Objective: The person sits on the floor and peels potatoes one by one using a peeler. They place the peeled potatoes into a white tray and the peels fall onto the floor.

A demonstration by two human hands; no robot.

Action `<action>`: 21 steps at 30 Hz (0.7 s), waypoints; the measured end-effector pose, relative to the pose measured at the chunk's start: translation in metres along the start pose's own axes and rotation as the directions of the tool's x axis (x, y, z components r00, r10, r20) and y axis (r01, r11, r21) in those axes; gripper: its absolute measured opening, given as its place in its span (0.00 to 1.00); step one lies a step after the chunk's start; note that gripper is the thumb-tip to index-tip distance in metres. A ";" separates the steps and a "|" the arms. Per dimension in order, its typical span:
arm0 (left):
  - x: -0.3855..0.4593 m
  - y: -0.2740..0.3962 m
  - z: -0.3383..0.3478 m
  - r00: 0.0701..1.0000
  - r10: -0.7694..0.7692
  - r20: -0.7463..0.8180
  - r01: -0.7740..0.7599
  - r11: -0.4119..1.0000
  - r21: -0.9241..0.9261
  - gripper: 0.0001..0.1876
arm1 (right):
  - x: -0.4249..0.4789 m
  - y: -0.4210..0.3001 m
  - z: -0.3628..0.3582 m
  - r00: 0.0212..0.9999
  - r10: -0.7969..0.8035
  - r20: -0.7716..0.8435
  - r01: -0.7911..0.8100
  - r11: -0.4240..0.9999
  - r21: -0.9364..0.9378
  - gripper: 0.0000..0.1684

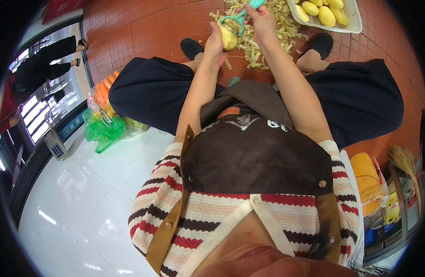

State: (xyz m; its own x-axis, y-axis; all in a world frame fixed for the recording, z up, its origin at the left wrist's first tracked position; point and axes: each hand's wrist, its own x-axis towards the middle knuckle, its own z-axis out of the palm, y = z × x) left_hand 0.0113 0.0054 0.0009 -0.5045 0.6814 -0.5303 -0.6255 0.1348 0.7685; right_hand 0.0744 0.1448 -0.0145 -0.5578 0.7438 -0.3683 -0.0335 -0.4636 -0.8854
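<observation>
My left hand (215,42) grips a peeled yellow potato (228,37) at the top centre, its thumb along the potato's upper left side. In my right hand (261,23) is a teal Y-shaped peeler (237,20), its head against or just over the potato's upper end. Below both hands, a loose heap of potato peelings (285,20) covers part of the red tiled floor. A white plastic tub (354,26) with several peeled potatoes (326,16) stands at the upper right, beyond my right foot.
Plastic bags (105,130) with carrots (102,90) lie left of my knee. A small boxlike device (55,143) stands by the glass doorway, where another person (42,65) is seen. At the right are a yellow bundle (366,178), a shelf and a straw broom (403,157).
</observation>
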 end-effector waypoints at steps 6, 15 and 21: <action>-0.002 0.008 -0.006 0.995 -0.098 -0.010 0.094 0.975 -0.199 0.36 | 0.020 0.018 -0.045 0.972 -0.014 -0.235 0.040 0.993 0.109 0.11; 0.013 -0.003 -0.021 0.974 0.213 -0.076 -0.225 0.951 -0.212 0.23 | -0.008 0.036 -0.003 0.947 0.293 0.131 -0.187 0.835 -0.517 0.21; -0.006 0.024 -0.017 0.993 -0.022 0.119 -0.020 0.941 0.338 0.26 | 0.010 0.020 -0.021 0.987 -0.073 0.145 0.152 0.723 -0.674 0.21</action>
State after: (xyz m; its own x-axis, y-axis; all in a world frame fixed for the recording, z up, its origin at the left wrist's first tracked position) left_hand -0.0106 -0.0083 0.0162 -0.4158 0.7593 -0.5005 -0.3775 0.3566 0.8546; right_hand 0.0857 0.1527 -0.0421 -0.6681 0.6979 -0.2581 0.4497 0.1025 -0.8873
